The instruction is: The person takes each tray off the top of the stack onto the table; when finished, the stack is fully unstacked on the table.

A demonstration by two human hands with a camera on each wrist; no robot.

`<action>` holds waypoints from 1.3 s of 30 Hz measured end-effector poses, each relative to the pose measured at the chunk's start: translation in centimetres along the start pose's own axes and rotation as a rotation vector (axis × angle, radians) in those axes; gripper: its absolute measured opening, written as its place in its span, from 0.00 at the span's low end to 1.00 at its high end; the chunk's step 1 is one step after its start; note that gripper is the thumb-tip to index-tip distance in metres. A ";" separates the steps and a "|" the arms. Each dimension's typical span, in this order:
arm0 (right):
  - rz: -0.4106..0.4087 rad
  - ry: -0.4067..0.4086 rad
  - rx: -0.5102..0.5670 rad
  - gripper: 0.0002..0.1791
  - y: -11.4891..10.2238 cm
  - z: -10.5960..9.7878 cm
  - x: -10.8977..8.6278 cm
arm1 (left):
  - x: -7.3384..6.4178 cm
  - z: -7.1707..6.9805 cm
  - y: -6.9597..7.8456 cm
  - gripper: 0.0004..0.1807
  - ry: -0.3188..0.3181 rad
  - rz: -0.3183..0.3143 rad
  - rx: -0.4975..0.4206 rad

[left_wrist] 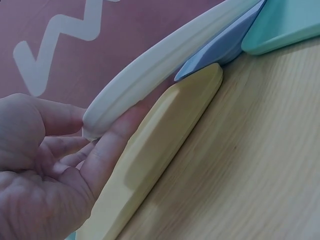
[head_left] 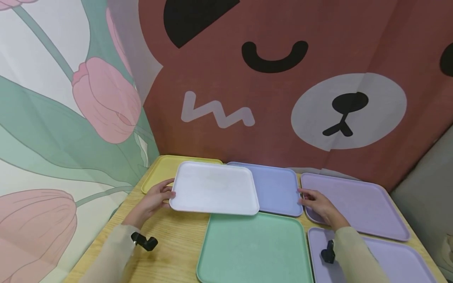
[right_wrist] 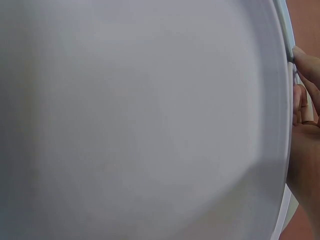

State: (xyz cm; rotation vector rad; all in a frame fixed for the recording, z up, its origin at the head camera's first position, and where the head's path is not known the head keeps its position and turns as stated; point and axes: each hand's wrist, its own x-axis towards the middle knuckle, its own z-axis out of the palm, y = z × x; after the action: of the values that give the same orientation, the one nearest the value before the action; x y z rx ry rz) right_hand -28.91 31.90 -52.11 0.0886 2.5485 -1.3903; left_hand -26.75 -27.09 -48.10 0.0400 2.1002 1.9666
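Observation:
My left hand pinches the left edge of a white tray, thumb on top and fingers beneath. In the left wrist view that white tray is tilted, raised above a yellow tray. It overlaps parts of the yellow tray and a blue tray in the head view. My right hand pinches the blue tray's right edge between thumb and fingers. In the right wrist view the right hand is partly cut off behind a large pale tray surface.
A green tray lies at the front middle of the wooden table. Two lilac trays are at the right, a back one and a front one under my right forearm. A printed bear curtain hangs behind the table.

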 end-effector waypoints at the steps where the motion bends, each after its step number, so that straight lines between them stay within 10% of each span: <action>1: -0.006 -0.002 -0.003 0.39 0.0 0.0 0.0 | -0.2 -0.2 0.0 0.36 -0.003 0.001 -0.004; 39: -0.035 -0.027 0.001 0.38 0.0 -0.2 -0.1 | -5.8 -5.6 -1.5 0.38 0.022 -0.016 0.061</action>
State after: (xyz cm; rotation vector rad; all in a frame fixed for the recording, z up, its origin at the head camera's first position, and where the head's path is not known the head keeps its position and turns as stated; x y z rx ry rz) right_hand -28.87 32.08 -52.01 0.0260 2.5393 -1.3955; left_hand -22.14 -33.86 -48.35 0.0137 2.1671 1.9022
